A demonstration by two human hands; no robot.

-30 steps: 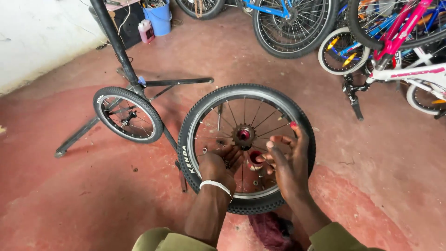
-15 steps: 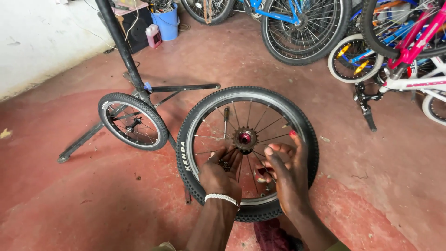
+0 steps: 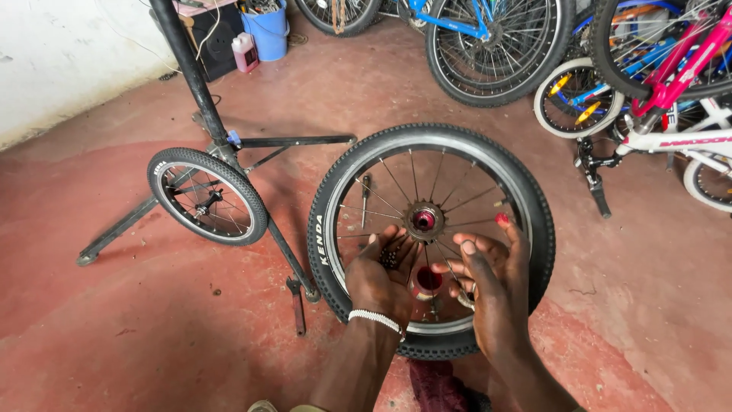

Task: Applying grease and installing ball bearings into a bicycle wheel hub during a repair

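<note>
A bicycle wheel [image 3: 358, 172] with a black tyre and silver spokes lies flat on the red floor, its hub [image 3: 424, 220] facing up. My left hand [image 3: 385, 278], with a white beaded bracelet at the wrist, is cupped palm up over the spokes and holds several small dark bearing balls [image 3: 389, 258]. My right hand [image 3: 492, 278] hovers beside it over the wheel, fingers apart, a small metal ring near its fingertips. A small red-lined pot [image 3: 427, 282] sits between the hands under the spokes.
A smaller wheel [image 3: 206, 195] leans on a black repair stand [image 3: 200, 84] to the left. A screwdriver [image 3: 365, 197] lies inside the big wheel and a wrench [image 3: 296, 304] lies on the floor. Bicycles [image 3: 648, 76] crowd the right back; a blue bucket [image 3: 267, 30] stands far back.
Both hands have lifted off the hub and drawn back toward me. The left hand has turned palm up with bearing balls in it. The camera has moved closer.
</note>
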